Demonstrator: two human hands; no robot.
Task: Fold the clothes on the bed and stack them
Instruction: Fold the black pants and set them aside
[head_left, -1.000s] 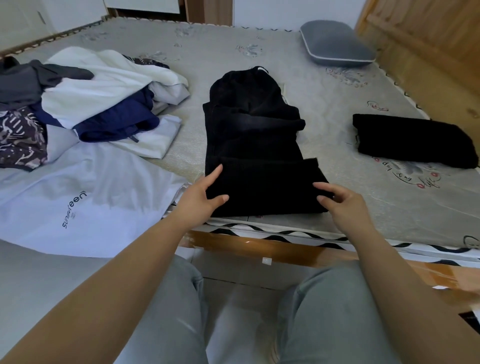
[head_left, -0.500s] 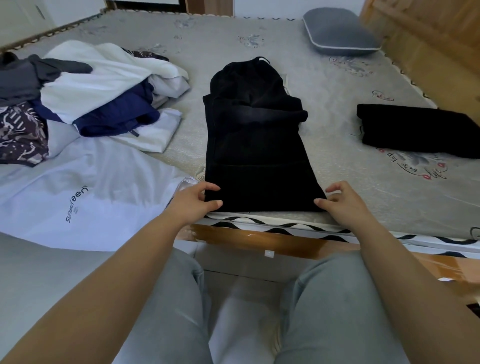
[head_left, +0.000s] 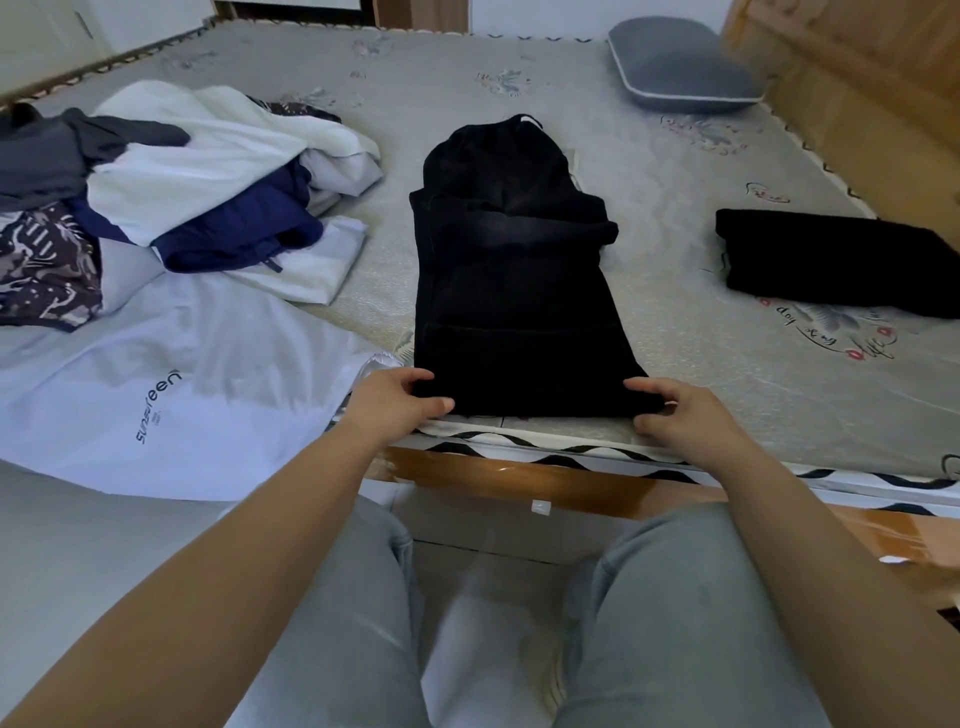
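**Between both hands: black garment, near hem pinched at both corners**

At the bed edge, the black garment (head_left: 511, 291) lies flat in a long strip running away from the person, hood or collar end farthest out. Its near hem sits right at the mattress edge, squarely between the two hands.

- Left hand (head_left: 395, 400): thumb under, fingers over the near-left corner of the hem. Fingers curled, pinching the fabric.
- Right hand (head_left: 675, 413): same on the near-right corner, fingers curled over the edge, thumb below. Clamped on the cloth.
- Both grips are at the hem only; the rest of the garment stretches forward from the hands, resting on the bed (head_left: 675, 332). A crosswise crease shows just beyond the fingers.

Outward from the grip:
- Right of the right hand, well apart: a folded black item (head_left: 836, 262) lying flat on the mattress.
- Left of the left hand, just beside it: a pale lilac shirt (head_left: 171, 384) with printed lettering, spread out and draping over the bed edge.
- Beyond that, far left: an unfolded pile of clothes (head_left: 171, 187), white, navy, dark grey and a patterned piece, overlapping.
- Far right corner, past the garment's top end: a grey pillow (head_left: 680, 73).
- Below the hands: wooden bed frame (head_left: 519, 478) and the person's knees in grey trousers.
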